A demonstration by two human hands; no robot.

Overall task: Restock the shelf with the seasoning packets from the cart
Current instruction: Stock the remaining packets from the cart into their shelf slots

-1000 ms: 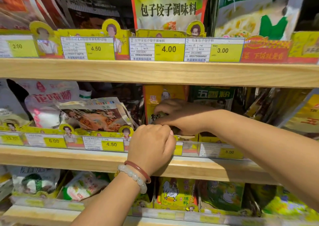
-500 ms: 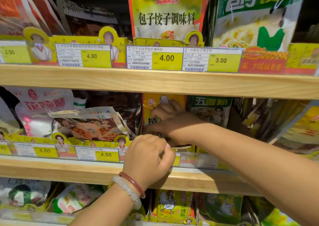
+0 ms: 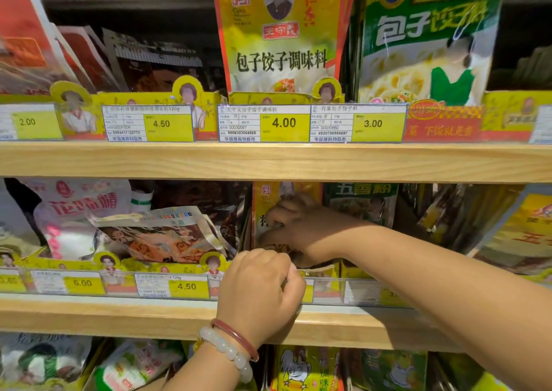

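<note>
A yellow seasoning packet (image 3: 270,195) stands upright in the middle shelf (image 3: 119,316), left of a green packet (image 3: 363,199). My right hand (image 3: 301,229) reaches in from the right and grips the yellow packet, fingers curled on its front, thumb low; the packet's lower half is hidden behind the hand. My left hand (image 3: 260,289), with two bracelets on the wrist, is just below, fingers curled over the top of the clear price rail (image 3: 328,292) at the shelf front. The cart is out of view.
Left of the hands lie a crumpled packet (image 3: 155,235) and a white bag with pink writing (image 3: 77,208). The upper shelf (image 3: 268,160) carries a tall yellow packet (image 3: 280,32) and a green one (image 3: 424,41). Chicken-print packets (image 3: 301,369) fill the lowest shelf.
The view has tilted upward, so the shelves sit lower in frame. Both hands stay at the same spot; my right hand has worked slightly further up the yellow packet.
</note>
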